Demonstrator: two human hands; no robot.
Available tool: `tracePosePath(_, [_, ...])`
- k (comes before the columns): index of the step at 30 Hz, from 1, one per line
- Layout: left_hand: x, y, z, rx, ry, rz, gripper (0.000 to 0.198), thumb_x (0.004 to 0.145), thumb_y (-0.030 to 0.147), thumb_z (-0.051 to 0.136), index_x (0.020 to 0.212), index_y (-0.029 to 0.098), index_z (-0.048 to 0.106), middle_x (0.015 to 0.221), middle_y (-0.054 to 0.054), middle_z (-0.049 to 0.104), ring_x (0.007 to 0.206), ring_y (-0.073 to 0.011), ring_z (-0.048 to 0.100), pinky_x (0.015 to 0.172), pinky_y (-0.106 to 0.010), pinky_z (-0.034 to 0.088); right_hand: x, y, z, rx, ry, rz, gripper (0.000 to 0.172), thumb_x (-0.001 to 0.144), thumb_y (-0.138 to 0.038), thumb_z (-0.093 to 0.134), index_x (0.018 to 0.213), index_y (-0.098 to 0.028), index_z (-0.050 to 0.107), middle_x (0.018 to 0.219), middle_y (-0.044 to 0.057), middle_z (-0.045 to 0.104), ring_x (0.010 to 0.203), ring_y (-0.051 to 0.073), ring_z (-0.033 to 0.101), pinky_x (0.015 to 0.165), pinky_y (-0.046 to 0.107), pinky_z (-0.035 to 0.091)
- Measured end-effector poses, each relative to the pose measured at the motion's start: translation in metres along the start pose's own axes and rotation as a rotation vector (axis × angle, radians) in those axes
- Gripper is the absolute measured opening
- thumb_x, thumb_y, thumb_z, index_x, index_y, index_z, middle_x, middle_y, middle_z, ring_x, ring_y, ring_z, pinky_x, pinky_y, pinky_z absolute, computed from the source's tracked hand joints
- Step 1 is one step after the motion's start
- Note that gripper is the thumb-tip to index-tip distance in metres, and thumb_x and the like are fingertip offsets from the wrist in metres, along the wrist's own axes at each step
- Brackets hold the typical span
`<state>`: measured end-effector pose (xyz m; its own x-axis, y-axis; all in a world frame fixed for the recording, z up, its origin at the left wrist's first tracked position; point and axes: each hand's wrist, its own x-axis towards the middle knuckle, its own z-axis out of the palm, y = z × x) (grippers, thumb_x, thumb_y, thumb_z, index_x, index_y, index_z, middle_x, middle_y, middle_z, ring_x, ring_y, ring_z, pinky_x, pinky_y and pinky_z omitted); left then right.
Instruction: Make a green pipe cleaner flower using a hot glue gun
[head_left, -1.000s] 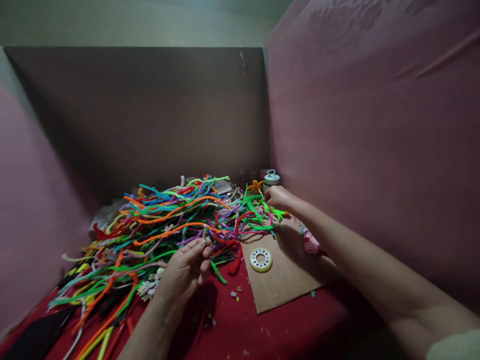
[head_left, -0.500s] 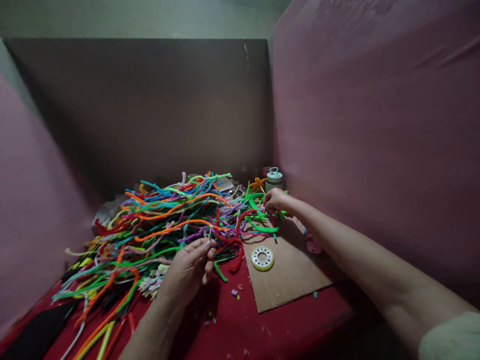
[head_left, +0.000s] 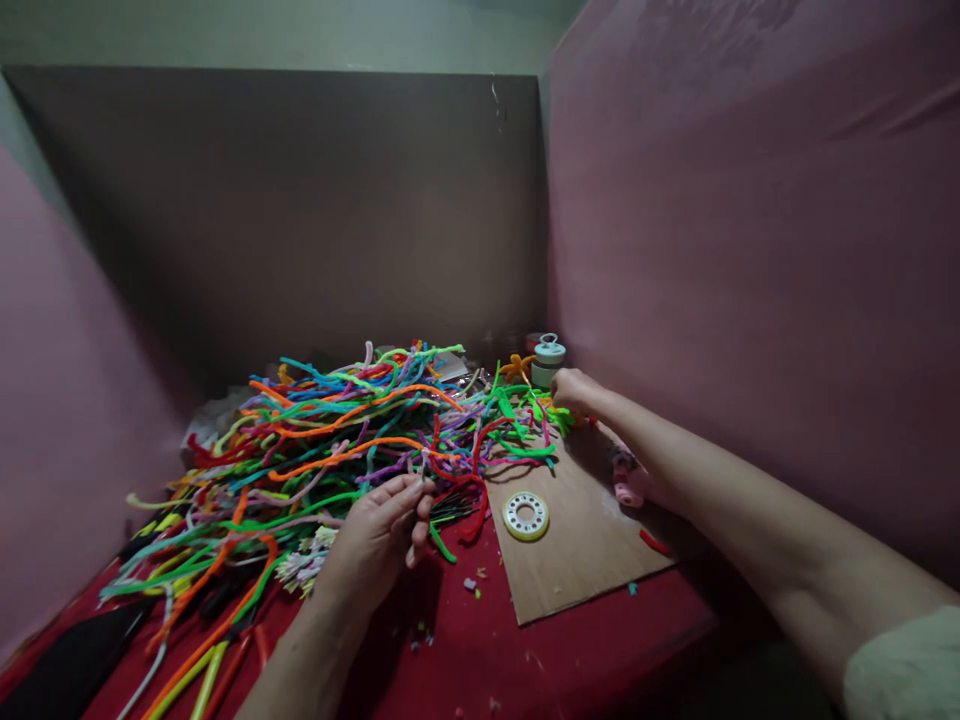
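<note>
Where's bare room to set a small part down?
Cardboard, near half, between the tape roll and the short red piece. Red cloth in front of it, right of the scattered scraps, bar one teal bit. Crowded: left and back, with piled fuzzy stems; right hand at their right end.

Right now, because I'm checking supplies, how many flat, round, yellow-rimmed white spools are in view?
1: the flat, round, yellow-rimmed white spool lies on the brown cardboard sheet, near its left edge. Others may be hidden beneath the multicoloured pile of fuzzy stems.
</note>
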<state>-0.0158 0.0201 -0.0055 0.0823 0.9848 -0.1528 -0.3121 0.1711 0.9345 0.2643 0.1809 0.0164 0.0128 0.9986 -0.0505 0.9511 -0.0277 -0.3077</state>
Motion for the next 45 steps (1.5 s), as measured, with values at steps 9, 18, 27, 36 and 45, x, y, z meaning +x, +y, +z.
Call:
tracePosePath(9, [0.001,-0.001,0.000,-0.001,-0.008,0.003,0.024,0.061,0.026,0.073,0.076,0.013,0.059,0.056,0.003,0.054,0.036,-0.0048,0.044,0.027,-0.014,0.034,0.004,-0.001,0.013,-0.247,-0.162,0.003,0.032,0.085,-0.029,0.055,0.114,-0.014,0.052,0.113,0.010,0.055,0.098,0.021,0.057,0.080,0.038,0.049])
tracePosePath(18, [0.001,-0.002,0.000,0.022,-0.009,-0.020,0.023,0.064,0.026,0.071,0.078,0.014,0.057,0.058,0.003,0.055,0.037,-0.0046,0.046,0.028,-0.014,0.035,-0.002,0.002,0.013,-0.264,-0.252,-0.008,0.031,0.086,-0.029,0.054,0.113,-0.015,0.053,0.113,0.009,0.055,0.096,0.020,0.057,0.079,0.039,0.049])
tracePosePath(27, [0.002,-0.003,-0.001,0.022,-0.039,0.013,0.021,0.066,0.025,0.070,0.076,0.014,0.057,0.058,0.003,0.054,0.038,-0.0044,0.045,0.028,-0.014,0.034,0.000,0.002,-0.006,-0.222,-0.255,0.063,0.031,0.086,-0.030,0.053,0.113,-0.014,0.053,0.112,0.009,0.055,0.095,0.020,0.058,0.078,0.039,0.049])
tracePosePath(36, [0.002,0.000,0.000,0.027,-0.017,0.017,0.024,0.063,0.028,0.072,0.076,0.013,0.058,0.057,0.003,0.053,0.037,-0.0047,0.044,0.027,-0.014,0.033,0.001,0.006,0.011,-0.206,-0.267,0.096,0.029,0.085,-0.028,0.054,0.110,-0.013,0.055,0.110,0.008,0.057,0.094,0.020,0.058,0.078,0.038,0.050])
tracePosePath(45, [0.000,0.000,0.000,0.024,0.020,-0.021,0.021,0.064,0.025,0.070,0.078,0.015,0.059,0.058,0.003,0.055,0.036,-0.0046,0.046,0.029,-0.014,0.034,-0.005,0.010,-0.003,-0.118,-0.237,0.089,0.029,0.086,-0.030,0.053,0.110,-0.013,0.055,0.109,0.008,0.057,0.092,0.019,0.059,0.076,0.037,0.050])
